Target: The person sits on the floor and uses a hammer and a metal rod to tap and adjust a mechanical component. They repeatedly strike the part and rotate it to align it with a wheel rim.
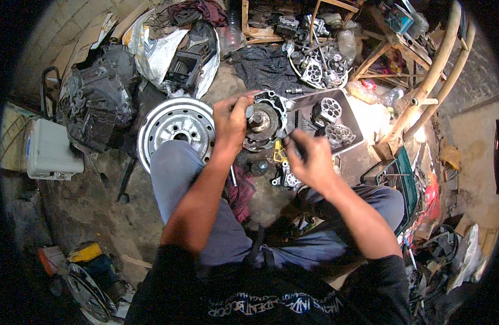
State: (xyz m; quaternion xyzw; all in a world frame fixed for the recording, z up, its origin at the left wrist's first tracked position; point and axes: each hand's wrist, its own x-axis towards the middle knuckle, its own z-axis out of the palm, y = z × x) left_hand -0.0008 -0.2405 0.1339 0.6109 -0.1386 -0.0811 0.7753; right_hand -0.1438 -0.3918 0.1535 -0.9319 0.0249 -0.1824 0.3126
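Observation:
A round metal machine housing (264, 125), with a ring-shaped rim and a central shaft, stands in front of me between my hands. My left hand (232, 120) is closed around its left edge, thumb and fingers near the top. At its lower right edge, my right hand (313, 158) has its fingers curled together; what they pinch, if anything, is hidden. Below the right hand lie a yellow bracket-like part (280, 153) and a silver metal casting (289, 176). A grey tray (353, 120) behind the right hand holds round metal parts with several holes.
A silver steel wheel rim (147, 135) lies beside my left knee. Large dark gearbox casings (100, 97) and a white sack (157, 57) sit at the far left. A basin of metal parts (321, 67) is at the back, and a wooden chair frame (428, 81) stands right.

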